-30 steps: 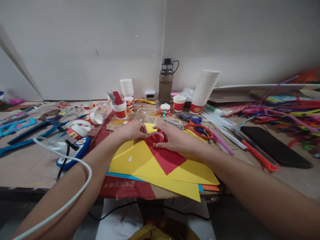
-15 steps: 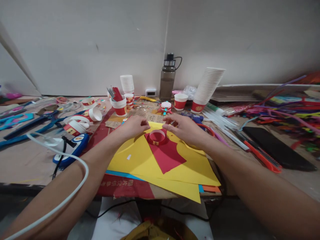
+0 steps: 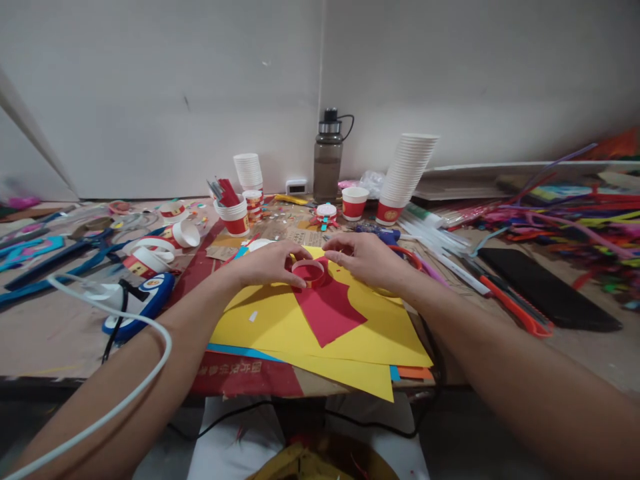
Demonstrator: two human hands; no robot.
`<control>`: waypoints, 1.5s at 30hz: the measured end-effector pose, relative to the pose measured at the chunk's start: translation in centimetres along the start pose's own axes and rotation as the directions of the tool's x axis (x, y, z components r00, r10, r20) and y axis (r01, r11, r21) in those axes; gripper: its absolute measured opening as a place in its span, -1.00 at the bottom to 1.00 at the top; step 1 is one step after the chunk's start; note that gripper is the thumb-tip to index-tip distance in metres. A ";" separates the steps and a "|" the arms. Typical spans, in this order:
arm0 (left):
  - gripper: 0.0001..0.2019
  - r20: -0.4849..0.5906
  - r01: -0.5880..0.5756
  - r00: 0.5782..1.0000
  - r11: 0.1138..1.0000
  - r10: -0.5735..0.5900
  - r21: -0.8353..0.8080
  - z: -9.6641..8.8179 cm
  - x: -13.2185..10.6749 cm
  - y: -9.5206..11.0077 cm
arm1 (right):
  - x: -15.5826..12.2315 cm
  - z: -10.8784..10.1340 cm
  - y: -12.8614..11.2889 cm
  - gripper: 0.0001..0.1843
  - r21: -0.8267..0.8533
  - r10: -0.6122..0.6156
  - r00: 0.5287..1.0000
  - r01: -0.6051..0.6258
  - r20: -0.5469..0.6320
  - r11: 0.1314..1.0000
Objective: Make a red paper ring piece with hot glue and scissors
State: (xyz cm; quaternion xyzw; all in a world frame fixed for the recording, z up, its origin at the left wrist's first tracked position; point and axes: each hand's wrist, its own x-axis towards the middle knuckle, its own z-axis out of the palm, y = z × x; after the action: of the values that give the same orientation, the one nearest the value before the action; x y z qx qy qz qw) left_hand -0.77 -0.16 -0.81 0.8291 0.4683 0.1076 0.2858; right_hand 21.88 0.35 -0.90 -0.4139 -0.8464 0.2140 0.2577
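Note:
A ring cut from a red-and-white paper cup (image 3: 309, 283) stands on a piece of red paper (image 3: 331, 313) with a curved notch. Under it lie yellow paper sheets (image 3: 280, 333). My left hand (image 3: 270, 262) curves round the ring's left side, thumb at the front and fingertips behind, touching it. Just right of the ring, my right hand (image 3: 364, 258) hovers with thumb and fingers slightly apart and nothing visible between them. A white scrap (image 3: 253, 316) rests on the yellow sheet.
Behind stand a water bottle (image 3: 328, 167), a stack of paper cups (image 3: 410, 177) and a cup of sticks (image 3: 233, 217). Cut cups (image 3: 145, 259) and a blue tape dispenser (image 3: 145, 303) lie left. A utility knife (image 3: 517, 303), black phone (image 3: 547, 290) and pipe cleaners (image 3: 575, 233) lie right.
My left hand has come forward and down from behind the ring to close round its left side. The right hand stays near the ring's right. The view has shifted slightly.

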 end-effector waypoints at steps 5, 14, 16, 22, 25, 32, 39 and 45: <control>-0.57 -0.054 0.019 0.998 0.939 -0.040 -0.342 -0.7 -0.4 -0.1 | 0.3 0.0 0.2 -0.72 0.133 0.020 0.996 -0.008 -0.092 0.991; -0.47 0.068 0.118 0.992 0.563 -0.109 -0.818 0.0 -0.4 -0.6 | 0.4 0.7 -0.1 -0.81 0.455 0.102 0.993 -0.114 0.051 0.883; -0.44 0.113 0.165 0.986 0.572 -0.125 -0.803 -0.1 -0.4 -0.5 | 0.4 0.8 -0.2 -0.86 0.500 0.159 0.980 -0.197 0.119 0.843; -0.52 0.129 0.183 0.983 0.661 -0.130 -0.728 -0.1 -0.3 -1.2 | 0.2 1.3 0.2 -0.84 0.484 0.292 0.923 -0.380 0.249 0.789; -0.57 0.134 0.186 0.982 0.708 -0.129 -0.681 -0.3 -0.4 -1.0 | 0.1 1.6 0.6 -0.80 0.421 0.309 0.911 -0.403 0.274 0.813; -0.62 0.131 0.185 0.983 0.761 -0.132 -0.622 -0.4 -0.3 -0.7 | 0.1 1.6 0.7 -0.77 0.420 0.298 0.916 -0.390 0.267 0.820; -0.65 0.012 0.118 0.990 0.764 -0.143 -0.634 -0.2 0.0 -1.0 | 0.2 1.0 -0.2 -0.82 0.470 0.333 0.924 -0.383 0.190 0.796; -0.76 -0.269 -0.130 0.963 0.918 0.027 -0.374 0.0 0.3 -0.5 | 0.0 0.9 -0.6 -0.63 0.510 0.379 0.910 -0.409 0.168 0.756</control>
State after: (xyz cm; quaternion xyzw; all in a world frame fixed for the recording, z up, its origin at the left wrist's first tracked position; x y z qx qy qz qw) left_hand -1.05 0.28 -1.12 0.7531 0.4367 0.3168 0.3765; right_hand 20.93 -0.08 -1.29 -0.4882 -0.6532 0.5016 0.2887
